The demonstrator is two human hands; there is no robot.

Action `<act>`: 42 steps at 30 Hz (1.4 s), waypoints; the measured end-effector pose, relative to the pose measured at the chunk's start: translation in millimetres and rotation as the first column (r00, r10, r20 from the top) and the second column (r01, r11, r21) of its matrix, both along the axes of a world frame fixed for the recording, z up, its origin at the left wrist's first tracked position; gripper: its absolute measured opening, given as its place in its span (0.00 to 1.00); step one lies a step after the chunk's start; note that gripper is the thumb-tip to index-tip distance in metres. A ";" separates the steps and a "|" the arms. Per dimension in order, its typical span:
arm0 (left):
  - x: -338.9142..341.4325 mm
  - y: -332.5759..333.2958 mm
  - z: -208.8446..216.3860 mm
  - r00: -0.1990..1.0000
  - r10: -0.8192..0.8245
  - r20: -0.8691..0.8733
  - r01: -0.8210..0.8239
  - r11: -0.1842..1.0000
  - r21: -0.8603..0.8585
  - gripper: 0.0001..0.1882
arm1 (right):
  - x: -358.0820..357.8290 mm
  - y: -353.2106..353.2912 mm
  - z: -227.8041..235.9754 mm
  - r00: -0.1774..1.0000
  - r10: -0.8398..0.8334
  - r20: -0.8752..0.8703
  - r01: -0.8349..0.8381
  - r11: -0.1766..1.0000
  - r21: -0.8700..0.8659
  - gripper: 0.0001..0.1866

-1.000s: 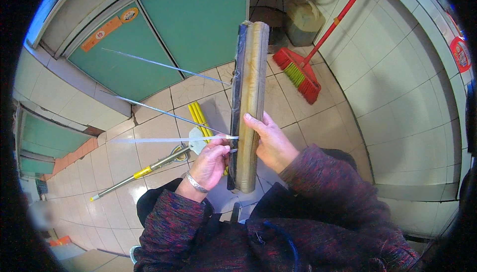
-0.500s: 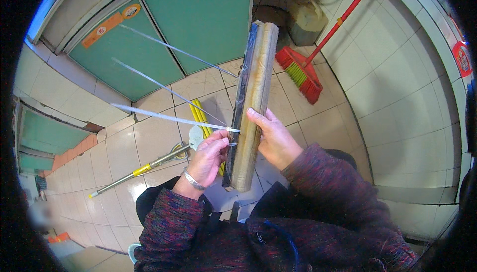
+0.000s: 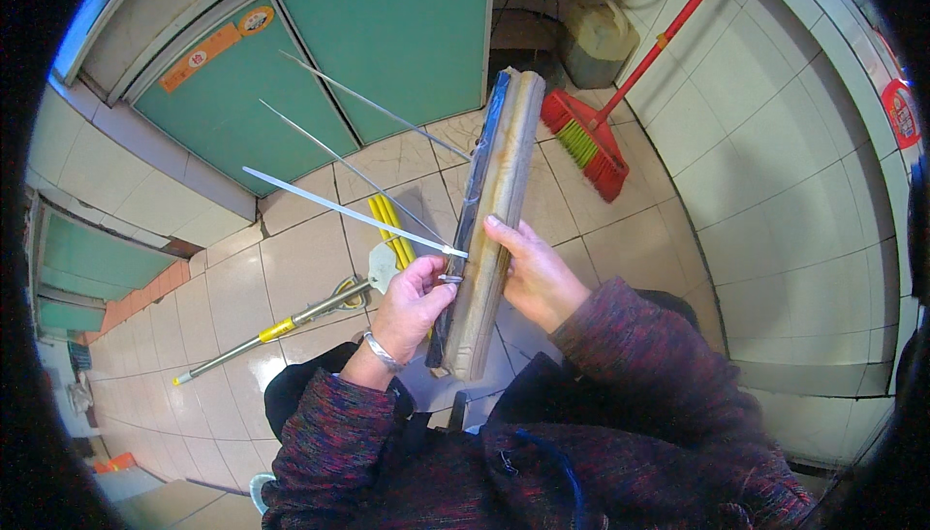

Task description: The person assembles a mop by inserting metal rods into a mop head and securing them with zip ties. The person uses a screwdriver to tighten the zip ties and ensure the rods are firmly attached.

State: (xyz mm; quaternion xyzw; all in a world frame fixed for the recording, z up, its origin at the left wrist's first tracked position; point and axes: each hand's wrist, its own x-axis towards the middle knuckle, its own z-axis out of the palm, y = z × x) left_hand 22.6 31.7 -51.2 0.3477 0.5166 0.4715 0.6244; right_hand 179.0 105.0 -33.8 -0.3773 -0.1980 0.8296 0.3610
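A long beige sponge mop head [image 3: 502, 210] with a dark backing strip [image 3: 475, 181] is held tilted in front of me, its top leaning right. My right hand [image 3: 542, 273] is closed on its right side, thumb across the sponge. At the strip's lower left edge, my left hand [image 3: 409, 302] pinches beside a small silvery piece [image 3: 450, 279]; what exactly lies between its fingertips is hidden. A broad white cable tie [image 3: 349, 212] is fastened near my left fingertips, its tail pointing up and left. Two thinner pale ties [image 3: 378, 109] also stick out leftward from the strip.
On the tiled floor lie a metal pole with a yellow grip [image 3: 276, 331] and some yellow bars [image 3: 389, 225]. A red broom [image 3: 591, 147] leans at the right, near a jug [image 3: 596, 46]. Green panels [image 3: 387, 36] stand ahead; a white tiled wall [image 3: 794, 191] rises at the right.
The mop head has shifted slightly down and tilted more to the right, and the tie tails have swung right with it. My left hand stays pinched at the same edge.
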 end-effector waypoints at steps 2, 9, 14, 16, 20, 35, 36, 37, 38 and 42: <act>0.3 -0.2 -0.4 1.000 0.004 -0.006 -0.004 1.000 0.003 0.15 | 0.3 0.7 -3.7 1.000 0.000 -0.002 0.000 1.000 0.003 0.17; 1.6 -0.2 -3.3 0.994 0.001 -0.108 0.004 0.999 0.051 0.13 | 2.0 -0.4 -5.2 0.999 0.022 -0.035 -0.022 1.000 -0.003 0.18; 5.1 -3.8 -2.7 0.927 0.063 -0.371 -0.009 0.989 0.147 0.13 | 0.6 -1.3 -1.5 0.999 0.025 -0.035 -0.026 1.000 -0.016 0.18; 6.3 -4.8 0.1 0.907 0.093 -0.411 -0.025 0.986 0.168 0.12 | 0.7 -1.1 -2.9 0.999 0.024 -0.036 -0.024 0.999 -0.023 0.18; 9.3 -7.2 5.6 0.867 0.162 -0.471 -0.039 0.964 0.261 0.13 | 1.2 1.8 -7.9 0.997 0.033 -0.077 -0.035 0.999 -0.025 0.18; 10.1 -11.8 4.2 0.857 0.224 -0.464 -0.011 0.908 0.418 0.13 | 1.4 6.8 -15.8 0.985 0.071 -0.154 -0.079 0.996 -0.043 0.19; 9.5 -12.0 6.2 0.867 0.219 -0.448 -0.011 0.907 0.421 0.12 | 1.6 7.2 -15.9 0.986 0.069 -0.150 -0.076 0.996 -0.041 0.19; 9.2 -12.2 8.2 0.877 0.213 -0.431 -0.011 0.905 0.424 0.11 | 1.8 7.5 -14.7 0.987 0.069 -0.143 -0.074 0.997 -0.032 0.19; 9.7 -12.6 9.7 0.880 0.225 -0.418 -0.031 0.905 0.424 0.10 | 1.9 7.6 -12.8 0.988 0.069 -0.136 -0.073 0.997 -0.023 0.19; 14.5 -13.1 19.8 0.918 0.268 -0.293 -0.137 0.907 0.398 0.08 | 1.9 7.8 -13.5 0.990 0.057 -0.132 -0.061 0.998 -0.027 0.18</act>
